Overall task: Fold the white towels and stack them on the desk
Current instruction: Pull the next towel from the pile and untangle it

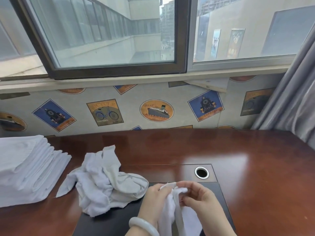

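Fingertips (192,185) of both hands are pinched on the top hem of one white towel (168,212), lower centre of frame. The edge is bunched between them and the rest hangs toward the bottom edge. The left hand (154,200) is curled onto the cloth from the left and the right hand (202,200) from the right, with thumb and forefinger closed on fabric and the other fingers loosely bent. The terry is judged light, limp, grippy and not fragile. It will sag and twist unless carried by two corners, so hold is best taken at the hem corners and spread apart. The wrists are held low and close together over the dark desk pad (110,220), and a pale bangle (143,225) is worn on the left wrist. Further out, the crumpled unfolded towels (105,183) lie just left of the hands on the desk (247,150). The folded stack (25,167) sits at the left edge of frame, near that heap. A cable grommet (201,172) is seen just above the right hand.
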Demonstrator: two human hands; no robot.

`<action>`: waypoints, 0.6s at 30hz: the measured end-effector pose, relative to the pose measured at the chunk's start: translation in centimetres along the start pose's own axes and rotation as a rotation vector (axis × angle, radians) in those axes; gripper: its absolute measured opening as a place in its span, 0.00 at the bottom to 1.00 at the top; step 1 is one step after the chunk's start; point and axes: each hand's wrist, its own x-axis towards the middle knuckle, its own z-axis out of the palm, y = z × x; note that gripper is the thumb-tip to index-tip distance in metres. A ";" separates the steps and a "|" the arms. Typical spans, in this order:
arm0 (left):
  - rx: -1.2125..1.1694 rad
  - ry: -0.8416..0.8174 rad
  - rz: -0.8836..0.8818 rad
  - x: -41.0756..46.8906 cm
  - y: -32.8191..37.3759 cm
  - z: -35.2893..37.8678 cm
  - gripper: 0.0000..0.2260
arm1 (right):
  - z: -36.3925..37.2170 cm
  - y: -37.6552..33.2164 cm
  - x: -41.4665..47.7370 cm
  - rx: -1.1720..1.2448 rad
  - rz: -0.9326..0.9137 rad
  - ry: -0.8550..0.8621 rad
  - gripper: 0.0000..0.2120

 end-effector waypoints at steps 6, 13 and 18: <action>-0.006 0.079 0.113 -0.6 -0.1 -0.6 0.18 | 0.3 -0.3 -0.3 -0.427 -0.098 0.123 0.11; -0.058 -0.095 0.215 -1.5 1.6 -0.5 0.12 | 1.0 -1.7 -0.5 -0.470 -0.180 0.079 0.10; -0.031 -0.137 0.308 -2.3 3.0 -0.4 0.09 | 1.0 -2.5 -0.8 -0.246 -0.176 0.139 0.07</action>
